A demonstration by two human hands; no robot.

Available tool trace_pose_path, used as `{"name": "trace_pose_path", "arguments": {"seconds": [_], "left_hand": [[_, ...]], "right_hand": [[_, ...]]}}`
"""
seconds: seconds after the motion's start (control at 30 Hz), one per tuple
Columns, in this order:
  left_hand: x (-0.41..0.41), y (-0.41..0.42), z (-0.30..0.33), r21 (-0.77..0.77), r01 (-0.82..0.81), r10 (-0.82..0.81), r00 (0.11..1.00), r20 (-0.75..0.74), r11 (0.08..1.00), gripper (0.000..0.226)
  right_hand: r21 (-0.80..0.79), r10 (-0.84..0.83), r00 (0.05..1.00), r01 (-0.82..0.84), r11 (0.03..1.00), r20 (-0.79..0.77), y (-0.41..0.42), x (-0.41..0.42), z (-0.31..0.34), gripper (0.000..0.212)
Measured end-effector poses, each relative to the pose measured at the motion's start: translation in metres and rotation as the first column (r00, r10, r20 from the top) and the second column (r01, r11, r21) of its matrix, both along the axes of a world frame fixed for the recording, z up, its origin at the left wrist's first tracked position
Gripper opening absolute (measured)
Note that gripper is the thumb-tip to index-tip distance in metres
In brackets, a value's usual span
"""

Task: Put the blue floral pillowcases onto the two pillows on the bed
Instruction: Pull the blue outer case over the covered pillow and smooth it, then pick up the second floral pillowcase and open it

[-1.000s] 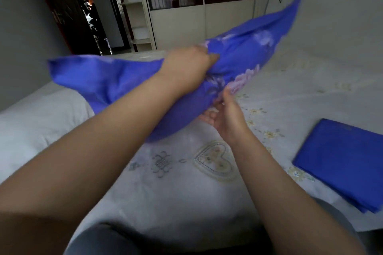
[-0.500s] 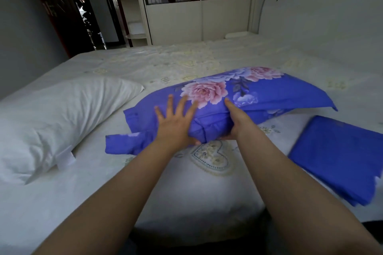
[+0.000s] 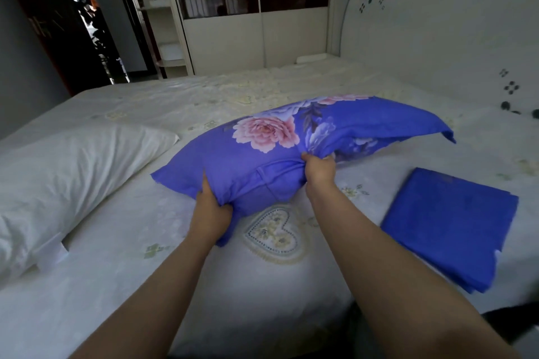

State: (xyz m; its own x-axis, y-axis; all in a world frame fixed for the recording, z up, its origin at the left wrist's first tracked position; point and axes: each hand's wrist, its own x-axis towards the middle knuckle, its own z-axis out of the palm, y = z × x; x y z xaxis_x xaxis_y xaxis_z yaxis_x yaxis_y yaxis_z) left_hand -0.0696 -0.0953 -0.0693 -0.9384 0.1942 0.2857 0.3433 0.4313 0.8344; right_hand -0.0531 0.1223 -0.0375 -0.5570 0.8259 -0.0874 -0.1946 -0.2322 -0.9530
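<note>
Both hands on the covered pillow [image 3: 291, 148] now, mid-bed, lying across the white sheet [image 3: 262, 285]. Left hand [image 3: 211, 210] clamped on the near lower edge, thumb up over the blue cloth, fingers curled under it, a loose flap of pillowcase trailing down past the wrist. Right hand [image 3: 319, 167] bunching a fistful of fabric at the middle of the near side, knuckles up, cloth puckered into tight folds around the fingers. Bulk of the pillow beyond and between the two grips, stretching away to the right toward the headboard [image 3: 437, 38], its far corner lifted a little off the sheet. Pink flower print facing up, just behind the right hand. Near left corner poking out flat past the left hand.

Off to the left, well apart from the grips, a bare white pillow [image 3: 73, 172] lying uncovered on the bed. To the right of the right forearm, a folded pillowcase [image 3: 446, 227], plain blue side up, flat on the sheet, untouched. Embroidered heart [image 3: 274, 233] on the sheet just below the covered pillow, between the two wrists.
</note>
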Motion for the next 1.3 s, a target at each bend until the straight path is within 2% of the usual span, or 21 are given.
{"name": "trace_pose_path", "arguments": {"seconds": [0.07, 0.13, 0.23, 0.3, 0.37, 0.4, 0.47, 0.53, 0.6, 0.63, 0.73, 0.83, 0.93, 1.0, 1.07, 1.13, 1.17, 1.2, 1.23, 1.27, 1.3], "left_hand": [[0.001, 0.029, 0.005, -0.031, 0.073, -0.075, 0.995, -0.069, 0.997, 0.088], [0.0, 0.063, 0.02, -0.077, 0.152, -0.162, 0.975, -0.154, 0.985, 0.09], [-0.011, 0.113, 0.058, -0.186, 0.32, -0.363, 0.886, -0.288, 0.929, 0.101], [-0.029, 0.143, 0.071, -0.37, 0.393, -0.48, 0.858, -0.182, 0.842, 0.111], [-0.042, 0.168, 0.069, -0.639, 0.371, -0.525, 0.849, -0.061, 0.674, 0.112], [-0.044, 0.176, 0.066, -0.727, 0.355, -0.539, 0.842, -0.024, 0.588, 0.11], [-0.038, 0.187, 0.05, -0.776, 0.391, -0.554, 0.83, 0.065, 0.495, 0.104], [-0.029, 0.187, 0.029, -0.779, 0.436, -0.544, 0.826, 0.148, 0.451, 0.095], [-0.021, 0.178, 0.011, -0.783, 0.462, -0.521, 0.827, 0.212, 0.416, 0.088], [-0.019, 0.173, 0.003, -0.788, 0.474, -0.517, 0.823, 0.237, 0.393, 0.084], [-0.013, 0.162, -0.01, -0.78, 0.51, -0.493, 0.815, 0.305, 0.361, 0.075], [-0.005, 0.152, -0.014, -0.743, 0.537, -0.497, 0.808, 0.317, 0.4, 0.068], [-0.001, 0.141, -0.015, -0.586, 0.576, -0.501, 0.809, 0.308, 0.57, 0.06], [0.004, 0.134, -0.011, -0.352, 0.567, -0.483, 0.822, 0.302, 0.745, 0.05], [0.009, 0.127, -0.004, -0.084, 0.477, -0.418, 0.831, 0.367, 0.875, 0.046], [0.007, 0.114, 0.005, 0.244, 0.342, -0.42, 0.723, 0.549, 0.908, 0.048], [0.002, 0.107, 0.007, 0.355, 0.263, -0.435, 0.667, 0.605, 0.897, 0.052], [-0.004, 0.099, 0.009, 0.404, 0.209, -0.434, 0.652, 0.622, 0.891, 0.055], [-0.01, 0.08, 0.009, 0.374, 0.177, -0.385, 0.693, 0.609, 0.91, 0.053], [-0.014, 0.072, 0.009, 0.306, 0.172, -0.325, 0.756, 0.568, 0.936, 0.049], [-0.018, 0.059, 0.008, 0.213, 0.172, -0.261, 0.816, 0.516, 0.962, 0.044]], "right_hand": [[0.111, -0.068, 0.996, 0.074, 0.991, -0.052, 0.024, -0.001, 0.017, 0.046], [0.165, -0.115, 0.988, 0.131, 0.978, -0.106, 0.054, -0.005, 0.038, 0.051], [0.151, -0.018, 0.987, 0.042, 0.988, -0.158, 0.1, -0.008, 0.075, 0.088], [0.232, 0.006, 1.0, -0.004, 0.973, -0.011, 0.13, -0.006, 0.084, 0.107], [0.429, -0.03, 0.973, -0.074, 0.9, 0.231, 0.146, 0.0, 0.071, 0.098], [0.519, -0.047, 0.96, -0.108, 0.848, 0.277, 0.151, 0.001, 0.059, 0.093], [0.634, -0.118, 0.917, -0.166, 0.755, 0.381, 0.154, 0.007, 0.034, 0.088], [0.65, -0.268, 0.73, -0.304, 0.696, 0.628, 0.158, 0.017, 0.009, 0.082], [0.548, -0.368, 0.436, -0.426, 0.72, 0.821, 0.158, 0.034, -0.012, 0.077], [0.494, -0.375, 0.334, -0.434, 0.753, 0.865, 0.159, 0.044, -0.024, 0.075], [0.452, -0.399, 0.211, -0.385, 0.805, 0.892, 0.16, 0.069, -0.058, 0.065], [0.548, -0.498, 0.232, -0.427, 0.719, 0.835, 0.158, 0.091, -0.068, 0.049], [0.585, -0.487, 0.324, -0.429, 0.689, 0.811, 0.154, 0.098, -0.054, 0.03], [0.612, -0.44, 0.441, -0.41, 0.676, 0.782, 0.136, 0.092, -0.038, 0.03], [0.657, -0.342, 0.606, -0.428, 0.62, 0.718, 0.104, 0.081, -0.024, 0.033], [0.65, -0.074, 0.732, -0.548, 0.527, 0.677, 0.063, 0.071, -0.011, 0.035], [0.592, 0.127, 0.713, -0.656, 0.468, 0.689, 0.043, 0.07, -0.005, 0.037], [0.501, 0.32, 0.62, -0.776, 0.384, 0.716, 0.023, 0.07, 0.001, 0.039], [0.388, 0.474, 0.478, -0.878, 0.28, 0.739, 0.0, 0.068, 0.004, 0.038], [0.264, 0.57, 0.348, -0.937, 0.227, 0.744, -0.009, 0.07, 0.007, 0.033], [0.173, 0.638, 0.271, -0.962, 0.212, 0.721, -0.016, 0.069, 0.006, 0.026]]}}
